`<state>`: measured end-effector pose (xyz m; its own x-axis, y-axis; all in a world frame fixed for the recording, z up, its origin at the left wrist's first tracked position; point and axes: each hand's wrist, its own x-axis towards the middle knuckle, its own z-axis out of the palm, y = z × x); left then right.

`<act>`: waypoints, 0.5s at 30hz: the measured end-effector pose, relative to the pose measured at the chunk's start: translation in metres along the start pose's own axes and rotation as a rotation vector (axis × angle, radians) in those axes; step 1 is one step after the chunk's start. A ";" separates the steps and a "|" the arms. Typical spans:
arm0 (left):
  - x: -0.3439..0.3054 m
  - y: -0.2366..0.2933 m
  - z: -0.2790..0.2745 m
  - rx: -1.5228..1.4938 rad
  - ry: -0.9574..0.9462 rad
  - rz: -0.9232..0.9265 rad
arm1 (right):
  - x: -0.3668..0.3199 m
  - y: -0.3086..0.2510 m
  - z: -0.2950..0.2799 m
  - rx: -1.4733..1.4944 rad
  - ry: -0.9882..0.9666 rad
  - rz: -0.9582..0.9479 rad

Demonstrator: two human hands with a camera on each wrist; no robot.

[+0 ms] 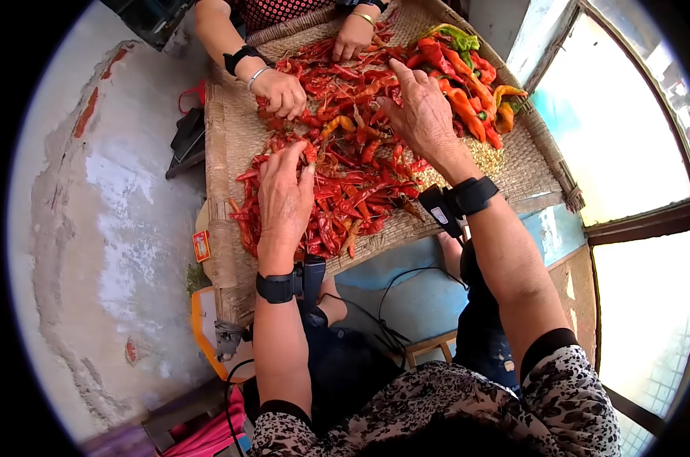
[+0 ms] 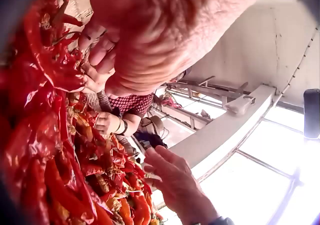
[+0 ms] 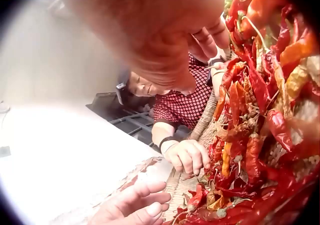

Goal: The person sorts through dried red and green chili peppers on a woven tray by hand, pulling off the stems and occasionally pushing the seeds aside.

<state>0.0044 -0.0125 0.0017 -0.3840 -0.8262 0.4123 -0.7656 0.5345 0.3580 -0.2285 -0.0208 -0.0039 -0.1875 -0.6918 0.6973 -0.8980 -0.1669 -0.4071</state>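
My left hand (image 1: 285, 199) is over the near left part of a heap of red dried chili peppers (image 1: 352, 202). Its fingers are slightly bent, and a red chili shows beside the fingertips. In the right wrist view, the thumb and fingers of this left hand (image 3: 132, 205) stand apart with nothing between them. Farther right, my right hand (image 1: 423, 118) reaches over the heap, its fingers fairly straight and thumb spread. Larger fresh red and orange peppers (image 1: 467, 84) lie just right of it. The left wrist view shows the right hand (image 2: 175, 185) above the chilies, holding nothing.
The chilies lie on a woven tray (image 1: 531, 164) with a raised rim; pale seeds (image 1: 488, 158) are scattered on its right. Across it, another person's hands (image 1: 282, 93) work in the heap. A window (image 1: 611, 114) stands right, a worn wall (image 1: 124, 198) left. Cables (image 1: 387, 324) hang below.
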 end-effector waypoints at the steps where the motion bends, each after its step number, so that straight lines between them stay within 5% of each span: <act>1: -0.002 0.003 0.005 0.127 0.000 0.081 | -0.003 -0.001 0.002 0.109 -0.116 0.029; 4: -0.003 0.009 0.011 0.299 -0.250 0.027 | -0.013 -0.013 0.006 0.356 -0.452 0.035; 11: -0.011 0.017 0.009 0.174 -0.037 0.167 | -0.034 -0.037 0.022 0.543 -0.618 -0.021; 13: -0.014 0.024 0.009 0.058 0.053 0.298 | -0.032 -0.043 0.025 0.705 -0.508 0.070; 15: -0.016 0.029 0.009 -0.002 -0.029 0.324 | -0.026 -0.038 0.022 0.734 -0.823 0.362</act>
<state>-0.0158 0.0147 -0.0018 -0.6219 -0.6177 0.4813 -0.6001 0.7708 0.2138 -0.1811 -0.0119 -0.0193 0.1716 -0.9850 -0.0151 -0.3476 -0.0463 -0.9365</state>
